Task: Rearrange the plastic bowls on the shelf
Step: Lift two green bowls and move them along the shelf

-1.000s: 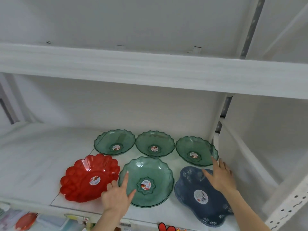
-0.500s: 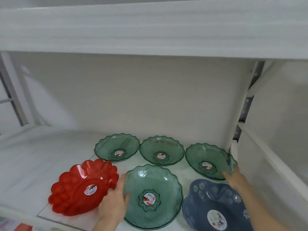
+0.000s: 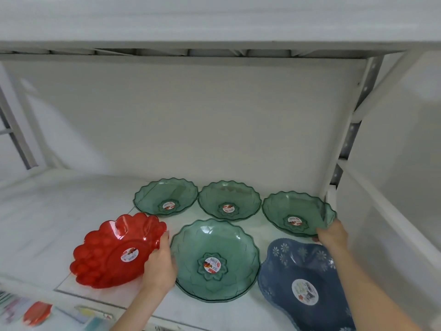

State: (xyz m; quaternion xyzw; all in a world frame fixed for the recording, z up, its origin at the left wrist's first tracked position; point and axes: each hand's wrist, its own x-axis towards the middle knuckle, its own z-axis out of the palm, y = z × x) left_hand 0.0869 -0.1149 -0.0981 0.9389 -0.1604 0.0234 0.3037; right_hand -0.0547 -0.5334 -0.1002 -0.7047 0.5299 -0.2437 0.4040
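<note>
Starting at the left of the shelf (image 3: 47,211), I see the red bowl (image 3: 112,252) in the near row, tipped so its right rim sits higher than its left. My left hand (image 3: 158,263) is closed on that raised right rim, thumb over the top edge and the fingers apparently curled beneath, though the underside is hidden from me. The bowl lies to the left of this hand, so I judge any shift of it will be a slide or lift led from its right edge.

Just right of that hand sits the large green bowl (image 3: 214,259), flat, touching or nearly touching the hand's back. Behind it, the far row holds three smaller green bowls: the left one (image 3: 165,197), the middle one (image 3: 229,200), and the right green bowl (image 3: 298,213).

My right hand (image 3: 331,235) grips the near right rim of that last bowl, fingers pressed together along the edge; whether the thumb is inside the rim I cannot tell. The bowl lies far and left of the hand, close to the shelf's right post (image 3: 334,177).

Nearest right is the blue bowl (image 3: 305,278), under my forearm and untouched.
</note>
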